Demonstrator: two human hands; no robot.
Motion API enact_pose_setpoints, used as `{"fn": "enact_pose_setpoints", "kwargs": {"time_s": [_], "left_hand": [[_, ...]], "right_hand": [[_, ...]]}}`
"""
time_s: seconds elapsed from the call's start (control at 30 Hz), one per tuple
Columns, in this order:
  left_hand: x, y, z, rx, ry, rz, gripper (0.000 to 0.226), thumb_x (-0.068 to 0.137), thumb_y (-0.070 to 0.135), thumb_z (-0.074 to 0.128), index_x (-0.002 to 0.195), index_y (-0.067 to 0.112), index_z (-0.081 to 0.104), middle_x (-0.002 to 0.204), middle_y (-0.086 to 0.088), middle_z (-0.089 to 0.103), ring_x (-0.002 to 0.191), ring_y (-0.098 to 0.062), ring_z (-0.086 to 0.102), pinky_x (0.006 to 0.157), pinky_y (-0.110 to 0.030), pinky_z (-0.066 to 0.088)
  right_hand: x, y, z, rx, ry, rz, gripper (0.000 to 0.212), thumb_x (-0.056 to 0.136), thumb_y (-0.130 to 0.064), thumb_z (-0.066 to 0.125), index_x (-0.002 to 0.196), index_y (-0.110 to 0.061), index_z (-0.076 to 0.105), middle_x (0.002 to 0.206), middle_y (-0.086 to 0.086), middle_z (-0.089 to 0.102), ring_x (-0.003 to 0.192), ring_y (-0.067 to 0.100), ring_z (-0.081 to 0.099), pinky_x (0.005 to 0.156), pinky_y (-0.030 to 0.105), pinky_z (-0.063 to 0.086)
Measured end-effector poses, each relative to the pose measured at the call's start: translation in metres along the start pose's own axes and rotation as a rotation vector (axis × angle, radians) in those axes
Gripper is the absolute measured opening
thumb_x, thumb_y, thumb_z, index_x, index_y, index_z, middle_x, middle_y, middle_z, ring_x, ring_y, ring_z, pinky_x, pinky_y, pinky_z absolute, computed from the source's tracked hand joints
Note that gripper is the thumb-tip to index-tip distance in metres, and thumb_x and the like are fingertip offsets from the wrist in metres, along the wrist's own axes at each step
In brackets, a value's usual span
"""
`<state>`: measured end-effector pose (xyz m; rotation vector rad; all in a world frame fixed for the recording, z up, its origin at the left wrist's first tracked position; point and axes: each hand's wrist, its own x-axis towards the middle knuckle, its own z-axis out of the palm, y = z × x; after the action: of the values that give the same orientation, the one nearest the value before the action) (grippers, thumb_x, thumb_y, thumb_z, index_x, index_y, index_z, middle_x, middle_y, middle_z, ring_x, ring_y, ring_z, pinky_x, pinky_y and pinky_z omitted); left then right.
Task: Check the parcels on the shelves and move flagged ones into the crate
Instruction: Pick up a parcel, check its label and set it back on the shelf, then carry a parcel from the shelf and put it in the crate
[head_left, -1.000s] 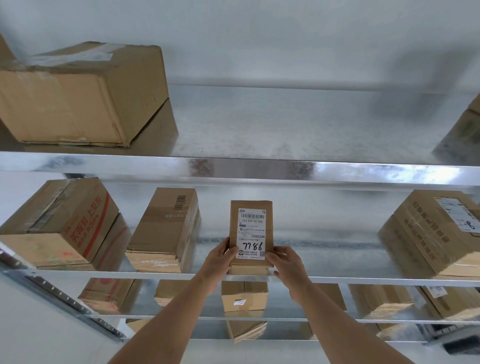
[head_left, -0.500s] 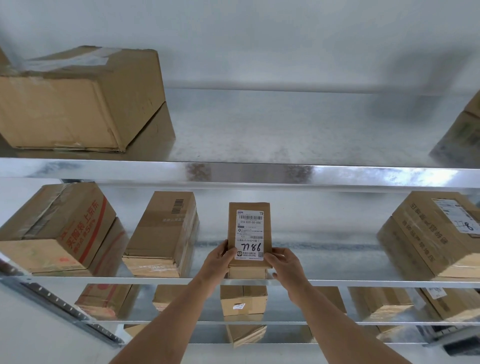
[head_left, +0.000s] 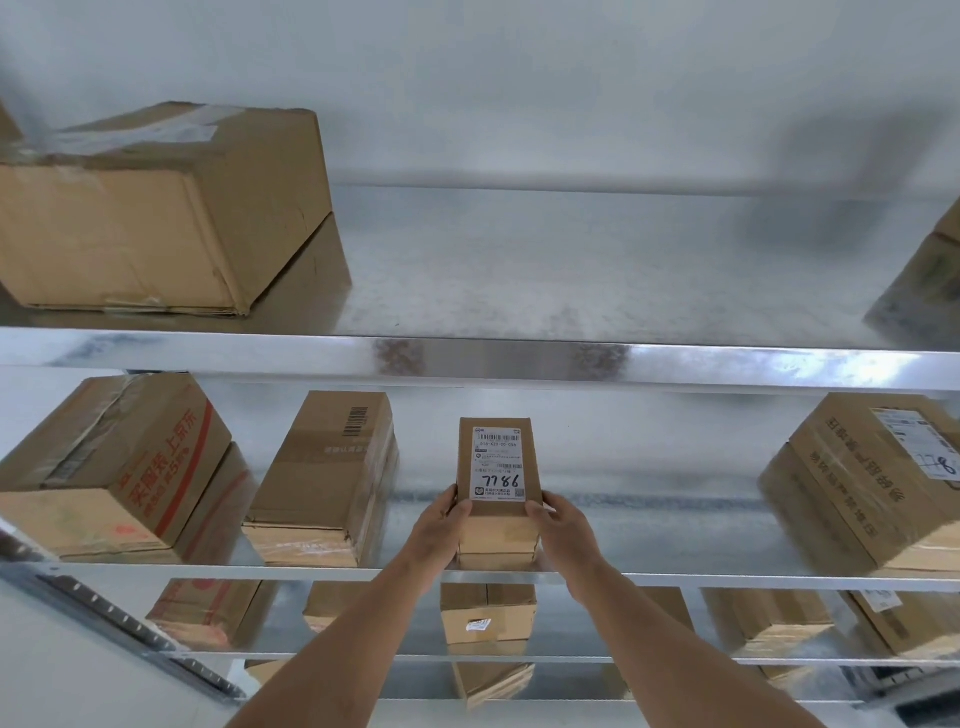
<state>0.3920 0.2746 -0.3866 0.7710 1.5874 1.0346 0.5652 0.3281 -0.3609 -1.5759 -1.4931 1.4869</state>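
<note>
— Fingers (head_left: 457, 512) and thumbs curl round the near end of the small box (head_left: 498, 467): left hand (head_left: 439, 535) on its left side, right hand (head_left: 563, 530) on its right, both gripping it

— Where's the box sitting?

— Middle shelf (head_left: 701, 577), right at the front edge, between the tall box (head_left: 322, 483) on the left and the big box (head_left: 872, 483) far off to the right. Its label (head_left: 497, 464) faces up, with "7786" handwritten on it

— So which step is this?

— Looks like the checking step: label turned to the eye, box in both hands. If that number is flagged, the next move calls for lifting it off the shelf and carrying it to the crate; if not, letting go and going on to the neighbour

— And the crate?

— Not in view, so I can't say where it stands. The label's fine print is too small to read, the boxes on the lower shelf (head_left: 363, 652) are partly hidden by the arms, and whether the box rests on the shelf or is slightly raised I can't tell
</note>
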Motion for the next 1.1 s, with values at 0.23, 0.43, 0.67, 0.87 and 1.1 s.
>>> {"fn": "enact_pose_setpoints", "kwargs": {"time_s": [0.23,0.43,0.67,0.87,1.1], "left_hand": [[0.005,-0.001,0.000,0.013,0.009,-0.007,0.032,0.113,0.027,0.038,0.140,0.031,0.053,0.126,-0.001,0.070,0.112,-0.019,0.067,0.082,-0.024,0.057],[0.028,0.005,0.022,0.012,-0.008,0.010,0.039,0.111,0.022,0.040,0.147,0.024,0.054,0.131,-0.001,0.070,0.120,-0.023,0.066,0.106,-0.046,0.054],[0.040,0.007,0.041,-0.096,-0.027,-0.015,0.033,0.111,0.018,0.041,0.140,0.021,0.057,0.126,-0.005,0.071,0.113,-0.023,0.069,0.091,-0.035,0.061],[0.035,0.010,0.044,-0.081,0.005,-0.027,0.029,0.112,0.016,0.039,0.132,0.025,0.057,0.124,-0.004,0.071,0.111,-0.021,0.069,0.082,-0.027,0.060],[0.010,0.037,0.037,0.614,0.180,0.109,0.058,0.112,0.046,0.025,0.165,0.021,0.021,0.171,-0.001,0.024,0.158,-0.023,0.022,0.128,-0.043,0.022]], "right_hand": [[0.005,0.001,-0.001,0.021,-0.013,0.004,0.030,0.105,-0.025,0.051,0.132,-0.023,0.063,0.114,-0.003,0.071,0.100,0.014,0.067,0.085,0.035,0.059],[0.016,-0.007,-0.019,0.049,0.006,0.067,0.026,0.106,-0.021,0.050,0.128,-0.022,0.064,0.106,-0.005,0.070,0.089,0.010,0.064,0.066,0.025,0.049],[0.028,-0.003,-0.040,0.007,0.019,0.090,0.028,0.104,-0.021,0.054,0.130,-0.019,0.063,0.105,0.000,0.070,0.080,0.010,0.061,0.061,0.022,0.043],[0.031,0.000,-0.039,-0.014,0.008,0.068,0.031,0.104,-0.024,0.053,0.134,-0.019,0.061,0.116,0.003,0.071,0.085,0.012,0.063,0.066,0.026,0.047],[0.037,-0.006,-0.041,-0.332,0.123,-0.051,0.059,0.108,-0.044,0.038,0.157,-0.012,0.034,0.157,0.011,0.045,0.142,0.031,0.045,0.115,0.048,0.040]]}}
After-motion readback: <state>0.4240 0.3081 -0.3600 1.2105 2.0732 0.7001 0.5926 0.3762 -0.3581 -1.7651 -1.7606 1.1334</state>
